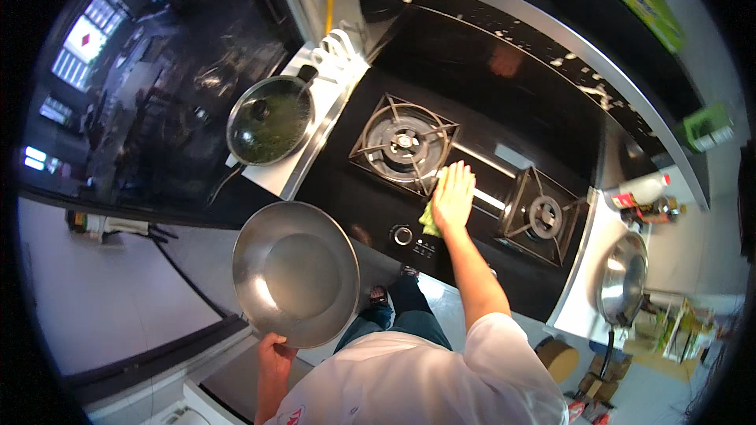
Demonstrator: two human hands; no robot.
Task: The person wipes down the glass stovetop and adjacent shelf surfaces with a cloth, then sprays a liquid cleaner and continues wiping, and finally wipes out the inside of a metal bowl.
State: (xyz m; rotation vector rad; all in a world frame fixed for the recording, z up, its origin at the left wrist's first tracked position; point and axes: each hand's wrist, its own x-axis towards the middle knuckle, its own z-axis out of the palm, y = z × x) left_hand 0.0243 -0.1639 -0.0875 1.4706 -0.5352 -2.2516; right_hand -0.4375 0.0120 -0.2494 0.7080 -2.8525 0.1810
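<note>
My left hand (276, 347) grips a large dark metal wok (304, 271) at its near rim, and the wok's inside faces up at the camera. Under my right hand (455, 195) lies a yellow-green cloth (429, 219), pressed flat on the black gas hob (354, 206) between the two burners. The left burner with its square pan support (404, 141) is just beside my fingertips. To the right sits the other burner (543, 218). A round control knob (403, 235) is at the hob's front.
A glass-lidded pan (271, 121) with green contents stands on the white counter left of the hob, by a white rack (333, 56). On the right counter are a steel pan (623, 277), bottles (641, 190) and packets (667, 330). The range hood's edge (567, 23) curves overhead.
</note>
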